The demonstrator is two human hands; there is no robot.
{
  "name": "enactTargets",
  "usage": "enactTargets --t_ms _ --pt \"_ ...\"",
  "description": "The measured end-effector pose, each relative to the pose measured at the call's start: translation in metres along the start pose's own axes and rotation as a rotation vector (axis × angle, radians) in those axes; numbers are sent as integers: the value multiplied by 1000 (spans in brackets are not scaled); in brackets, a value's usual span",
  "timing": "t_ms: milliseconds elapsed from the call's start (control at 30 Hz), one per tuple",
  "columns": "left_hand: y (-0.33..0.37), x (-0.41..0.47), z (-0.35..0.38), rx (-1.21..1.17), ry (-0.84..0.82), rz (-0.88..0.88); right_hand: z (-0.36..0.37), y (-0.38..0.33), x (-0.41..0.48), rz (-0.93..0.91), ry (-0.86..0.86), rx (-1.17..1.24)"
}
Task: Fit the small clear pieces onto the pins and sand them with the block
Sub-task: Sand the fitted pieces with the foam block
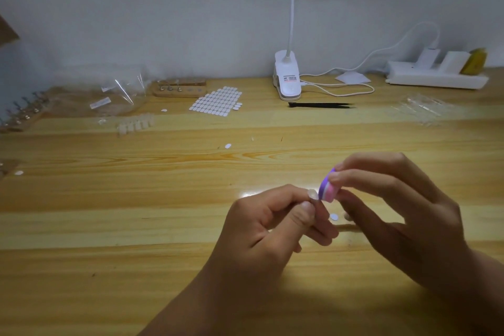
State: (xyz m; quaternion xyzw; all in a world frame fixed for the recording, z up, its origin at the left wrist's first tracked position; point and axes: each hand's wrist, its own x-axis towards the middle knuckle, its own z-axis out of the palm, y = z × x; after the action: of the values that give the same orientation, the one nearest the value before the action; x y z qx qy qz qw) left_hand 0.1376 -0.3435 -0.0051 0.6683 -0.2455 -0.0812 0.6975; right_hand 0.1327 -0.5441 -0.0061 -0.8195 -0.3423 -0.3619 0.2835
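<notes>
Above the wooden table (109, 199), the left hand (272, 229) pinches a clear piece (312, 194); the right hand (395, 210) grips the sanding block (327, 189) against it.

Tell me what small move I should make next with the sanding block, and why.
Probably stroke the block lightly across the clear piece: your right hand holds the block at the piece's edge, and your left hand pinches the piece steady.
</notes>
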Motion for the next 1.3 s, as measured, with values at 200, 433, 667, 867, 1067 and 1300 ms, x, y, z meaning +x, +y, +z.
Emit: enactTargets --t_ms 200,433,667,867,1067,1300 --pt "-1 1 0 8 -1 -2 -1 -6 0 -54 -24 3" --pt "-3 1 0 56 0 13 1 -10 0 -65 -23 11" --pt "-3 2 0 43 17 9 0 -10 3 -12 -18 35" --pt "-6 2 -1 22 44 13 -4 -5 5 38 -11 28" --pt "-4 2 0 33 41 26 -2 -6 3 -8 -39 16" --pt "-4 3 0 54 32 42 3 -14 2 -28 -30 34"
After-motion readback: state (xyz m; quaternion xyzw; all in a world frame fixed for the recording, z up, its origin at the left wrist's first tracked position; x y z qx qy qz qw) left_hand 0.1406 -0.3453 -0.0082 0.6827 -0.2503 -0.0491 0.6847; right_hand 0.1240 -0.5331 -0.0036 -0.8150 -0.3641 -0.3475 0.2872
